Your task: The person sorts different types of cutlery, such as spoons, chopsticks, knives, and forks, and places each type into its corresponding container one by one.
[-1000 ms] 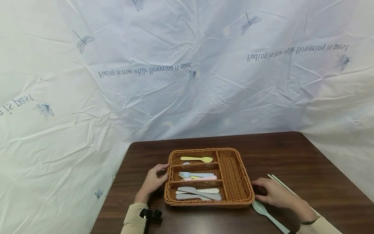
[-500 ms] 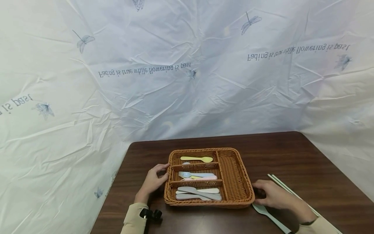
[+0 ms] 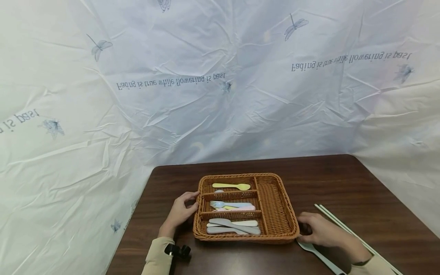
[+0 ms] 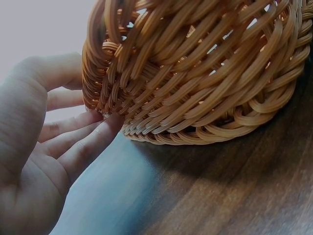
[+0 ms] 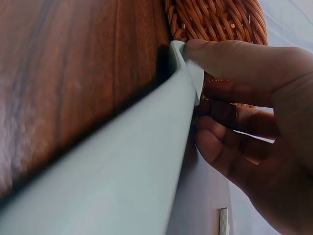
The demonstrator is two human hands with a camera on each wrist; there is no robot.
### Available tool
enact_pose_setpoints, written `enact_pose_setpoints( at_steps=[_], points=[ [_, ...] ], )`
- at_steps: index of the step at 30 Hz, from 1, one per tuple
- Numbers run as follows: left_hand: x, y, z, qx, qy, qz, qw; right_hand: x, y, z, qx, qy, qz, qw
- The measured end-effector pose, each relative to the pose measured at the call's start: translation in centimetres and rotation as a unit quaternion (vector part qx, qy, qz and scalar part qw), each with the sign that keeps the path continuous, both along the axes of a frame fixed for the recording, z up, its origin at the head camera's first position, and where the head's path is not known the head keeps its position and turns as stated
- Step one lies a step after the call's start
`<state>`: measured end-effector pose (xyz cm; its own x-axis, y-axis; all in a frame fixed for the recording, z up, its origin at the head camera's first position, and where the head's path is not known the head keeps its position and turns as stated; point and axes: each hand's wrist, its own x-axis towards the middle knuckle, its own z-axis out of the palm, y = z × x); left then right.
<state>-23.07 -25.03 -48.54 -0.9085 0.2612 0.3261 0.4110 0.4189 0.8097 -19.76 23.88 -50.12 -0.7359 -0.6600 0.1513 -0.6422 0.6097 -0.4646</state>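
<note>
A brown wicker cutlery basket with dividers stands on the table. My left hand rests against its left side; in the left wrist view fairly straight fingertips touch the woven wall. At the basket's near right corner, my right hand pinches the bowl end of a pale green spoon. In the right wrist view the spoon lies between thumb and curled fingers, its handle toward the camera. Inside the basket are a yellow spoon, a blue fork and grey knives.
Pale chopsticks lie to the right, running beside and behind the right forearm. The dark wooden table extends behind the basket. A printed white cloth hangs around its far side.
My right hand has shifted slightly toward the spoon, and its thumb now covers part of the bowl. The left hand and the basket stay in place.
</note>
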Motion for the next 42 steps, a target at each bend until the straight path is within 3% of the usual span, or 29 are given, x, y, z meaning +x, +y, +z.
enact_pose_setpoints(
  at_steps=[11, 19, 24, 31, 37, 42],
  points=[
    [0.0, 0.0, 0.0, -0.002, 0.010, -0.001, 0.9999, 0.1, 0.3, -0.1, -0.007, -0.030, 0.026, 0.999],
    [0.2, 0.1, 0.1, -0.005, 0.011, 0.007, 0.9999, -0.1, 0.5, -0.4, -0.030, -0.003, 0.064, 0.997],
    [0.3, 0.2, 0.3, -0.012, -0.005, 0.017, 0.9998, -0.2, 0.6, -0.2, -0.016, -0.012, 0.067, 0.998],
    [-1.8, -0.9, -3.1, -0.002, -0.002, 0.033, 0.9995, -0.4, 0.9, 0.1, -0.015, -0.014, 0.078, 0.997],
    [-1.9, -0.8, -3.2, 0.002, 0.008, 0.033, 0.9994, -0.5, 1.1, 0.0, -0.036, -0.023, 0.084, 0.996],
    [-1.9, -0.8, -3.2, 0.002, -0.005, 0.036, 0.9993, -0.5, 1.3, 0.0, -0.033, -0.034, 0.073, 0.996]
  ],
)
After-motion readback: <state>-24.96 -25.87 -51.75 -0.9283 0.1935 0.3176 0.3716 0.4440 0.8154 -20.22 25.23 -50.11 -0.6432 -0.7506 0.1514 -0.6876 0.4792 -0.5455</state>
